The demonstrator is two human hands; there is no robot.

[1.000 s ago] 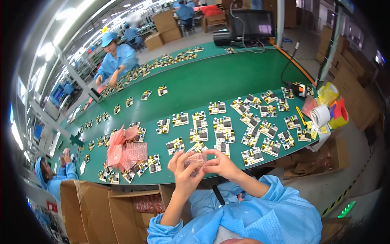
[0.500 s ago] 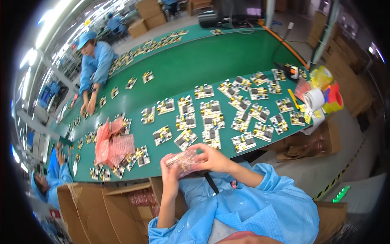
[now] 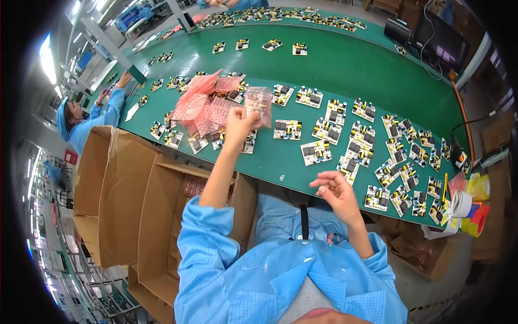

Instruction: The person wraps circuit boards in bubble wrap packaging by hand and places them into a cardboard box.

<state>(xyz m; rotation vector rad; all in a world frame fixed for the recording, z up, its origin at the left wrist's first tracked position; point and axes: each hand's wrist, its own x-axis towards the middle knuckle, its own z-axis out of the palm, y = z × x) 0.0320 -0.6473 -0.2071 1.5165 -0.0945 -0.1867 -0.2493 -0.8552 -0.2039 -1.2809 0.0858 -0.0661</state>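
Note:
My left hand is closed on the lower edge of a pink, see-through bubble-wrap bag, held up over the green table. Whether a board is inside the bag I cannot tell. Right beside it lies a heap of pink bubble-wrap bags, with circuit boards partly hidden beneath. My right hand hovers at the table's front edge, fingers apart and holding nothing. The closest circuit board to it lies flat, just beyond the fingers; it carries black, yellow and white parts.
Many more boards cover the table to the right and along its far side. Open cardboard boxes stand below the front edge at left. Tape rolls sit at the right end. A co-worker in blue reaches in from the left.
The view has swung left. My hands, earlier together on a bubble-wrapped package, are apart: the left has moved to the bag heap with a bag in its fingers; the right has come open.

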